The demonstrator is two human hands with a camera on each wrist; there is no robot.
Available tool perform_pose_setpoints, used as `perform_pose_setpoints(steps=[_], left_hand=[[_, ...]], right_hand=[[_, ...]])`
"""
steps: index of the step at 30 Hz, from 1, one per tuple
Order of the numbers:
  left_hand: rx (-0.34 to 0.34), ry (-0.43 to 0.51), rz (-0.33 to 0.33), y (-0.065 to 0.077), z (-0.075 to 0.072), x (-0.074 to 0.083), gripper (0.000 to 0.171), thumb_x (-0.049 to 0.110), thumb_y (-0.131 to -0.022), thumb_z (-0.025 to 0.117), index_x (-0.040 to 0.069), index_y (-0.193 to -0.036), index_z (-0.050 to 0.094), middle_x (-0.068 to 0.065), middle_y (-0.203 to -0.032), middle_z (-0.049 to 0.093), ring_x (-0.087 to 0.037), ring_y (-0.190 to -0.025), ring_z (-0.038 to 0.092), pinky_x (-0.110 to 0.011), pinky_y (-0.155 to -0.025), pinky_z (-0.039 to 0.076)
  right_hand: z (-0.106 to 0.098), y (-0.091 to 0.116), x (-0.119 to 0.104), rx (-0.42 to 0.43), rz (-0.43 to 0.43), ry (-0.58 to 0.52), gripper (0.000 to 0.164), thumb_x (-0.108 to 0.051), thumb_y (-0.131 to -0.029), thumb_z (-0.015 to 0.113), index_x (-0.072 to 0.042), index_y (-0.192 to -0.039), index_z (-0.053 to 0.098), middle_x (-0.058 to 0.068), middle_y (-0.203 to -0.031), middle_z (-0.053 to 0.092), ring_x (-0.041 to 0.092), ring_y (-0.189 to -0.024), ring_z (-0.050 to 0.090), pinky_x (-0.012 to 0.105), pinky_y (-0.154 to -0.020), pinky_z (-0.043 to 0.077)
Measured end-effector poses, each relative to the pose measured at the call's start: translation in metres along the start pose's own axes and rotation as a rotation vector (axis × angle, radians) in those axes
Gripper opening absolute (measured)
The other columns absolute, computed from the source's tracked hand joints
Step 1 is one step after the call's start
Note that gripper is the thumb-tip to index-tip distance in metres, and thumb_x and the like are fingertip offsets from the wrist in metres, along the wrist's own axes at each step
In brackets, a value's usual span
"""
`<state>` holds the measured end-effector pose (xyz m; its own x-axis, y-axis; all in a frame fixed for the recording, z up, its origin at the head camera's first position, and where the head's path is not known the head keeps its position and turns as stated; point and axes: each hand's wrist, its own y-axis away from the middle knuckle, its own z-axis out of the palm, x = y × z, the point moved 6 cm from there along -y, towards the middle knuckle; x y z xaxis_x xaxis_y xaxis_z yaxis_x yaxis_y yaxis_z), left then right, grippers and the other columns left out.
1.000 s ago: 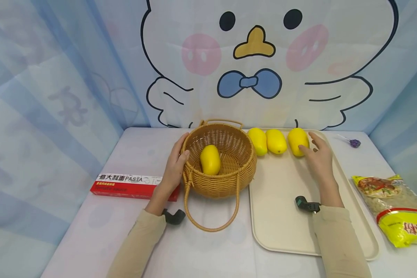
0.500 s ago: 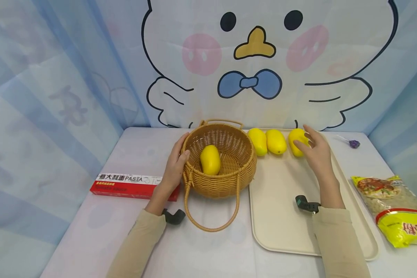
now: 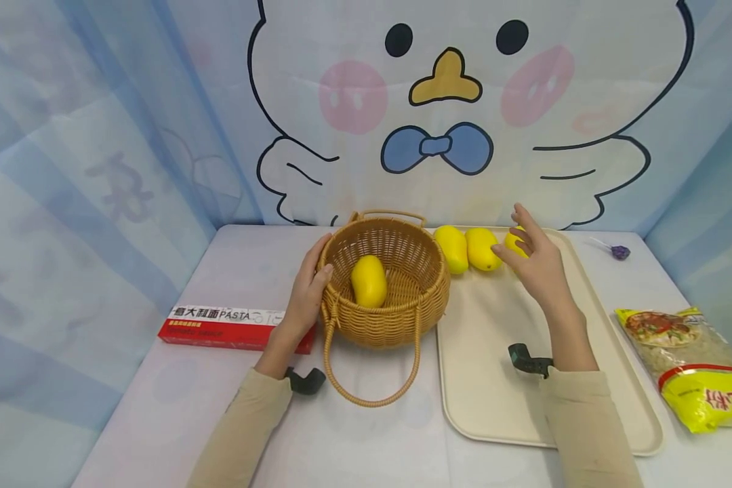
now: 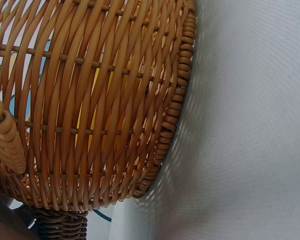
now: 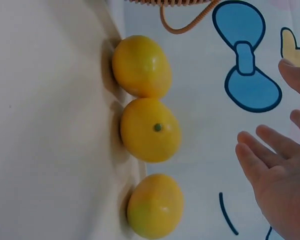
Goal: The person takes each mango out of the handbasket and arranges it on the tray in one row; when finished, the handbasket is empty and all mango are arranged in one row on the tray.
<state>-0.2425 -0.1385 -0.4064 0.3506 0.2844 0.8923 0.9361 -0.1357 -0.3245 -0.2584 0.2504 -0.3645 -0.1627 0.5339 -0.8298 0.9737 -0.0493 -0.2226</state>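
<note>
My left hand [image 3: 305,291] holds the left side of a round wicker basket [image 3: 387,329], thumb and fingertips at its rim. Inside the basket lies one yellow mango [image 3: 369,281]; its yellow shows through the weave in the left wrist view. My right hand [image 3: 539,268] is raised over the tray's far end, fingers spread and holding nothing. Beneath and beyond it are three more mangoes in a row: the left one [image 3: 451,249], the middle one [image 3: 481,249] and the right one [image 5: 155,206]. In the head view the hand partly covers the right one.
The mangoes rest along the far edge of a cream tray [image 3: 494,379]. A red and white pasta box [image 3: 219,329] lies left of the basket. Right of the tray are a yellow food bag [image 3: 695,369] and a small purple wrapped item [image 3: 619,252]. A printed curtain [image 3: 439,190] stands behind.
My right hand has come away from the right mango, lifting and shifting left with nothing in it. The left hand and the basket have stayed put.
</note>
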Motion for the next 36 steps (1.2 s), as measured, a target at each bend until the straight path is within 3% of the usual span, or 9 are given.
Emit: perform_pose_setpoints(steps=[6,11,23,28,31,36], left_hand=[[0.019,-0.008,0.008,0.001,-0.001,-0.005,0.055,0.032,-0.102,0.038,0.036,-0.155,0.027,0.009,-0.161,0.030,-0.016,-0.148,0.031,-0.046,-0.124,0.024],[0.028,-0.017,0.003,0.001,-0.003,-0.004,0.054,0.034,-0.101,0.038,0.038,-0.154,0.028,0.009,-0.161,0.031,-0.016,-0.148,0.032,-0.046,-0.124,0.025],[0.024,-0.007,0.009,0.001,-0.003,-0.004,0.055,0.033,-0.101,0.038,0.037,-0.155,0.028,0.009,-0.161,0.031,-0.015,-0.148,0.032,-0.046,-0.124,0.024],[0.017,0.005,0.008,0.001,-0.002,-0.005,0.055,0.030,-0.101,0.038,0.036,-0.155,0.028,0.008,-0.161,0.030,-0.016,-0.147,0.032,-0.047,-0.124,0.024],[0.011,0.009,0.001,0.000,-0.001,-0.005,0.055,0.028,-0.102,0.037,0.034,-0.156,0.027,0.006,-0.162,0.029,-0.018,-0.148,0.031,-0.046,-0.124,0.024],[-0.012,0.016,-0.024,0.002,0.000,0.005,0.057,0.022,-0.102,0.037,0.022,-0.158,0.025,-0.002,-0.164,0.027,-0.023,-0.150,0.028,-0.047,-0.125,0.023]], right_hand=[[0.014,0.003,-0.019,-0.041,-0.083,0.005,0.078,-0.031,-0.093,0.069,-0.039,-0.157,0.024,0.003,-0.162,0.034,0.031,-0.144,0.039,0.050,-0.119,0.033],[0.024,0.005,-0.035,-0.064,-0.112,0.002,0.076,-0.029,-0.092,0.070,-0.034,-0.156,0.030,0.002,-0.160,0.037,0.030,-0.143,0.041,0.049,-0.119,0.033],[0.055,0.013,-0.069,-0.138,-0.225,-0.033,0.072,-0.028,-0.090,0.073,-0.029,-0.153,0.038,-0.001,-0.158,0.041,0.026,-0.143,0.043,0.047,-0.119,0.034],[0.067,0.018,-0.083,-0.179,-0.258,0.013,0.073,-0.034,-0.089,0.074,-0.037,-0.152,0.037,-0.005,-0.157,0.041,0.024,-0.141,0.044,0.050,-0.117,0.036],[0.074,0.022,-0.090,-0.204,-0.277,0.012,0.074,-0.034,-0.088,0.075,-0.041,-0.151,0.037,-0.006,-0.157,0.042,0.024,-0.141,0.043,0.054,-0.116,0.036],[0.085,0.025,-0.104,-0.227,-0.326,0.022,0.075,-0.034,-0.088,0.075,-0.035,-0.152,0.038,-0.005,-0.156,0.043,0.023,-0.144,0.041,0.053,-0.117,0.035]])
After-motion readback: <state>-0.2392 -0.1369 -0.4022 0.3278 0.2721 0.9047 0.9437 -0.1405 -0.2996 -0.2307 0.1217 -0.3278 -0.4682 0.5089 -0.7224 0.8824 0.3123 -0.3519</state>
